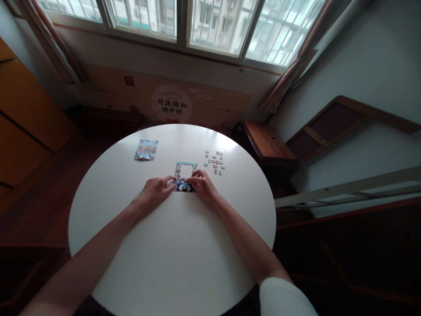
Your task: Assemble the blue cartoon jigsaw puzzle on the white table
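A small, partly built jigsaw puzzle (185,169) lies near the middle of the round white table (171,245); its frame is filled along the edges and its centre is bare. My left hand (154,189) rests at the puzzle's lower left corner, fingers curled with the tips pressed on the edge. At the lower right, my right hand (203,185) has its fingers bent and pinched together on the puzzle; whether a piece is between them is too small to tell. Several loose puzzle pieces (215,161) lie just right of the puzzle.
A colourful printed packet (146,149) lies on the table's far left. A wooden stool (268,145) stands off the table's right side, a wooden cabinet (23,114) at left. A cardboard panel with print (171,104) leans under the window.
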Tool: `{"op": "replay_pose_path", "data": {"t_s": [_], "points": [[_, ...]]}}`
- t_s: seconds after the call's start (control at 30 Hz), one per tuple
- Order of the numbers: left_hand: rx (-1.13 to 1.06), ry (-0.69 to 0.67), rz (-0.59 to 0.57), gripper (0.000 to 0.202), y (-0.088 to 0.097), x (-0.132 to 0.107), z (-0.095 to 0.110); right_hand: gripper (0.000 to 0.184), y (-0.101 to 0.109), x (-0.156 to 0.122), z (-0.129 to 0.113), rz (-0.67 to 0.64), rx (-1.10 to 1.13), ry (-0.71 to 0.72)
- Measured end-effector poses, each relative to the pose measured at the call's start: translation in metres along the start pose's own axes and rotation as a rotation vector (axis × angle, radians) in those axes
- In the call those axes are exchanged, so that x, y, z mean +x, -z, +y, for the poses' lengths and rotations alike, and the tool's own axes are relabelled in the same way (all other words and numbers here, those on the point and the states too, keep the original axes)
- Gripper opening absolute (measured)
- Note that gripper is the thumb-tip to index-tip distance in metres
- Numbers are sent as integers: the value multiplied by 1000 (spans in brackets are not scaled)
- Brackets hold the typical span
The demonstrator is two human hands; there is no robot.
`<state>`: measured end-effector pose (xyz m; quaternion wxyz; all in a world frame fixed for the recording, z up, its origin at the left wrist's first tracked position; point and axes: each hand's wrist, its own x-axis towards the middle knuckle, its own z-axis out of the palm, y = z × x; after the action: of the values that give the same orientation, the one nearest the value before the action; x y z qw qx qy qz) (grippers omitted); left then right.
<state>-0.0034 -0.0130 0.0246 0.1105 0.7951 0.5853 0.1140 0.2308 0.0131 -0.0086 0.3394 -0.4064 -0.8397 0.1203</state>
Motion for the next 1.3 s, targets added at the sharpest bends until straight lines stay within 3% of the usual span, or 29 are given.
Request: {"op": "replay_pose_path", "data": {"t_s": [0.17, 1.3], "points": [[-4, -8, 7, 39, 0, 0, 0, 23, 1, 0, -1, -29, -28, 49], [21, -23, 8, 39, 1, 0, 0, 18, 4, 1, -3, 21, 9, -14]]}}
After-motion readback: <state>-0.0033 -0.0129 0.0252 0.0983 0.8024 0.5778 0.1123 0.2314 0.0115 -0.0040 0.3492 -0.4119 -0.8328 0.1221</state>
